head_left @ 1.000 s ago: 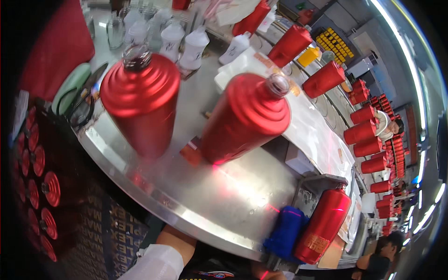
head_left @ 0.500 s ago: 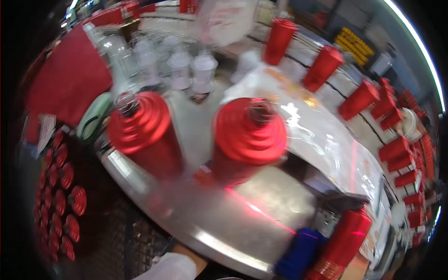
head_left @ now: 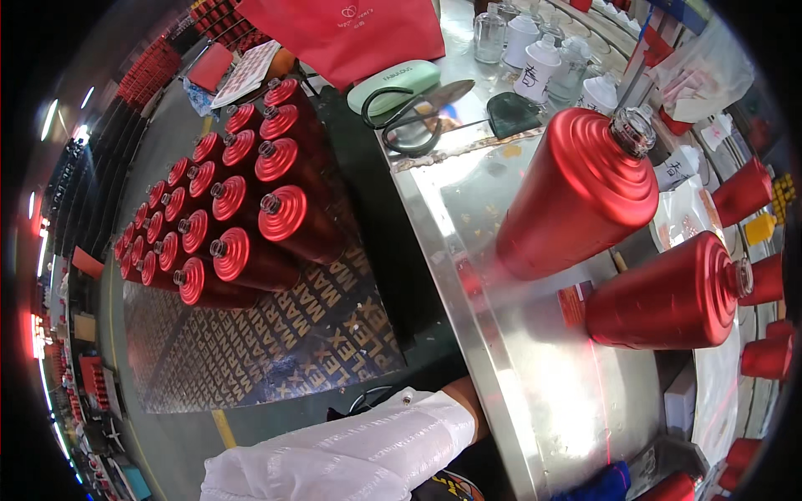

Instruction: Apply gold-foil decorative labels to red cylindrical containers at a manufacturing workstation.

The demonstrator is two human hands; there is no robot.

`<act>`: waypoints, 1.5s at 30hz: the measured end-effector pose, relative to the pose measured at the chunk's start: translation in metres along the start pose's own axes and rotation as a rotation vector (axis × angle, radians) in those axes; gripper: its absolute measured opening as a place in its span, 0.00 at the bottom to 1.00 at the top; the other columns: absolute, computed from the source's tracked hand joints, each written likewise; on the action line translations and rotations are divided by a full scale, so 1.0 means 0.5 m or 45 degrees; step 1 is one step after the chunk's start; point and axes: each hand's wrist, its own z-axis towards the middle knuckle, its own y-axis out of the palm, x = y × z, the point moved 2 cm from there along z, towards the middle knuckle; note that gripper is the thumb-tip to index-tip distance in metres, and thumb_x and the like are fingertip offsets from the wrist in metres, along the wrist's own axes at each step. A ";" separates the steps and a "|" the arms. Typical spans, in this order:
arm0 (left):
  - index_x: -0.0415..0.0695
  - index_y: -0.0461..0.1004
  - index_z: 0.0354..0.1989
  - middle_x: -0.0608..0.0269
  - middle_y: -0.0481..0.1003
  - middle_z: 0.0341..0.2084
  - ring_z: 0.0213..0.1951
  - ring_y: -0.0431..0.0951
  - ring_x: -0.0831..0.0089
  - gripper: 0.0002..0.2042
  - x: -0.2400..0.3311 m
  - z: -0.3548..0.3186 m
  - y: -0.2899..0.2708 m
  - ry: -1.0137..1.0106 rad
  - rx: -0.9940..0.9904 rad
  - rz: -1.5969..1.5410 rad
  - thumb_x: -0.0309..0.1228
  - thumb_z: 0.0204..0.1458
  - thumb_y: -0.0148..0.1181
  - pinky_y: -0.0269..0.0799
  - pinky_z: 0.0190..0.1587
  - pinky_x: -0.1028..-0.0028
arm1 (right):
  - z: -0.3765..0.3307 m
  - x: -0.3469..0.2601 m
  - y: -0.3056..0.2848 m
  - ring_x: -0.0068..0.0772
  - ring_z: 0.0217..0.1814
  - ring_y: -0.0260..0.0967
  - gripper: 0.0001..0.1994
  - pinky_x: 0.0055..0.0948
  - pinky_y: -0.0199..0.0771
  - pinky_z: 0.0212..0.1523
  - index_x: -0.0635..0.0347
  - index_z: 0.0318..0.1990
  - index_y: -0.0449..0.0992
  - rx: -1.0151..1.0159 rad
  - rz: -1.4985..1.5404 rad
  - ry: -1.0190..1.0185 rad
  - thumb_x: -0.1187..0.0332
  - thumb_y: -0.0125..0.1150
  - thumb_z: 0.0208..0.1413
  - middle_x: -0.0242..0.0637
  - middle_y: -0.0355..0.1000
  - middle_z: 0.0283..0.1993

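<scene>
My left arm comes in from the lower edge in a white sleeve point(head_left: 334, 451). Only the wrist of my left hand point(head_left: 470, 405) shows, at the metal table's point(head_left: 568, 401) near edge; the fingers are hidden. My right hand is out of the picture. On the table stand two large matte red bottles with stepped shoulders and clear glass necks: a nearer one point(head_left: 576, 200) and another one point(head_left: 660, 296) to its right. A small red card point(head_left: 575, 304) lies between them. No hand touches either bottle.
Left of the table, several similar red bottles point(head_left: 284, 213) stand on a printed board point(head_left: 334, 351). Scissors point(head_left: 418, 121), a green case point(head_left: 401, 86), a red bag point(head_left: 359, 33) and small glass bottles point(head_left: 489, 37) sit at the back. More red bottles point(head_left: 742, 194) line the right.
The view has swung left, so the two table bottles now appear farther right and the bottles on the board show fully. More of my left sleeve is visible.
</scene>
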 end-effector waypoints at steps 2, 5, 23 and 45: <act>0.38 0.65 0.57 0.55 0.74 0.48 0.49 0.74 0.66 0.24 -0.011 -0.018 -0.006 0.006 0.017 -0.033 0.29 0.50 0.57 0.70 0.51 0.70 | -0.003 -0.009 0.002 0.35 0.54 0.64 0.18 0.30 0.67 0.51 0.62 0.53 0.68 -0.016 0.017 0.010 0.59 0.49 0.62 0.40 0.67 0.52; 0.38 0.65 0.57 0.56 0.73 0.48 0.49 0.74 0.67 0.24 -0.013 -0.037 -0.018 0.038 0.042 -0.093 0.28 0.50 0.57 0.70 0.51 0.70 | 0.002 -0.033 -0.003 0.35 0.55 0.64 0.19 0.30 0.66 0.51 0.62 0.53 0.68 -0.030 0.037 0.002 0.58 0.49 0.62 0.40 0.67 0.53; 0.37 0.63 0.56 0.59 0.73 0.46 0.48 0.73 0.71 0.19 0.239 -0.537 -0.114 -1.231 -0.222 -1.177 0.22 0.54 0.52 0.67 0.52 0.74 | -0.509 0.003 -0.233 0.36 0.58 0.62 0.22 0.31 0.64 0.55 0.62 0.55 0.68 0.453 0.159 0.339 0.55 0.52 0.61 0.42 0.66 0.56; 0.37 0.68 0.51 0.67 0.73 0.40 0.39 0.71 0.85 0.12 0.318 -0.743 -0.423 -0.924 -0.028 -1.118 0.28 0.62 0.48 0.67 0.45 0.81 | -0.664 -0.293 0.007 0.22 0.35 0.72 0.14 0.22 0.71 0.37 0.70 0.45 0.74 -0.180 -0.057 0.634 0.68 0.56 0.56 0.35 0.76 0.38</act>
